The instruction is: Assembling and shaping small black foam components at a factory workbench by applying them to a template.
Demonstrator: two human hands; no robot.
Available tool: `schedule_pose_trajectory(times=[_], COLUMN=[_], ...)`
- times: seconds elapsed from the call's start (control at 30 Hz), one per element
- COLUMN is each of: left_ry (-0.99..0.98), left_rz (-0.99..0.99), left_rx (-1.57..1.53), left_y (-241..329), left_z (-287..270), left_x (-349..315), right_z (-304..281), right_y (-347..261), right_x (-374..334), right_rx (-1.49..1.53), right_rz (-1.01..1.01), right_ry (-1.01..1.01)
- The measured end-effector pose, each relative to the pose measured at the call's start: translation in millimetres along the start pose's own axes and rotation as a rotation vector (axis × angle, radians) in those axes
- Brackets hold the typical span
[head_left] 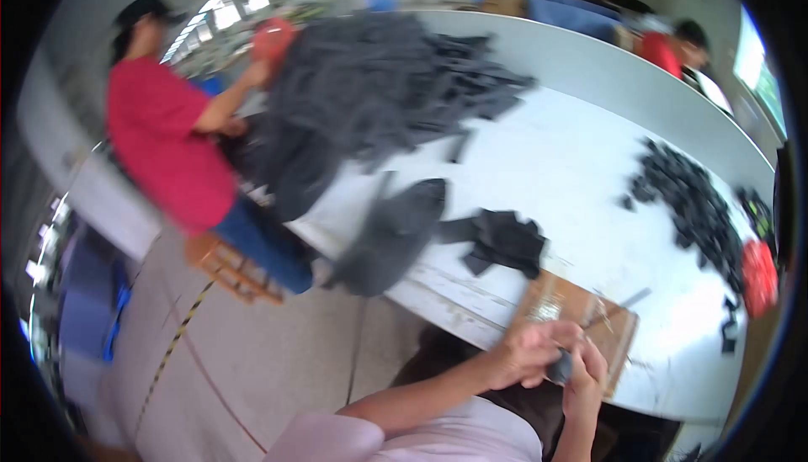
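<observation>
My left hand [532,353] and my right hand [587,375] meet over the table's near edge, fingers closed. Between them is a small dark grey rolled bundle [559,368], apparently cloth, and both hands grip it. Just beyond lies a brown wooden board [621,346], with small pale shiny bits [547,307] on it, too blurred to name. A thin dark strip [621,307] angles across the board beside my fingers. Crumpled dark grey cloth pieces [509,241] rest past the board's far left corner, next to a larger grey cloth [396,239] draped over the edge.
A large dark cloth heap [362,83] covers the table's far left; a person in a red shirt [168,142] stands at it, near a wooden stool [236,268]. Many small dark bundles [686,201] and a red bag [758,277] lie right. A raised white partition [589,50] borders the table.
</observation>
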State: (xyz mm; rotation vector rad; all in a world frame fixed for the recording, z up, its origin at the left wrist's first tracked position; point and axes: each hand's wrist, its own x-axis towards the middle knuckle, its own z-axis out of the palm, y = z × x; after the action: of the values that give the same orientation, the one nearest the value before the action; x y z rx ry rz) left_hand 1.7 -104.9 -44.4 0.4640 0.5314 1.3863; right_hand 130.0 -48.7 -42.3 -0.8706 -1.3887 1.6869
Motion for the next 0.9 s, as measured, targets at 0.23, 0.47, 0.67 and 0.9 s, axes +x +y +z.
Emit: schedule_pose_trajectory(times=[0.23, 0.47, 0.67, 0.9], left_ry=[-0.067, -0.082, 0.010, -0.086], left_rz=[0.168, 0.083, -0.043, -0.020], left_rx=[-0.145, -0.181, -0.109, -0.317], left_y=[55.1, 51.3, 28.9, 29.2], left_z=[35.7, 51.8, 28.3, 37.9], left_x=[45.2, 72.7, 95.0, 91.6], right_z=[-2.7, -21.2, -49.4, -52.1], right_y=[-72.1, -83.2, -40.8, -50.7], right_x=[49.6, 49.0, 67.6, 62.2], right_rx=[-0.114, -0.033, 0.304, 0.279], right_rz=[-0.190, -0.146, 0.056, 0.022], right_ry=[-0.100, 0.045, -0.067, -0.112])
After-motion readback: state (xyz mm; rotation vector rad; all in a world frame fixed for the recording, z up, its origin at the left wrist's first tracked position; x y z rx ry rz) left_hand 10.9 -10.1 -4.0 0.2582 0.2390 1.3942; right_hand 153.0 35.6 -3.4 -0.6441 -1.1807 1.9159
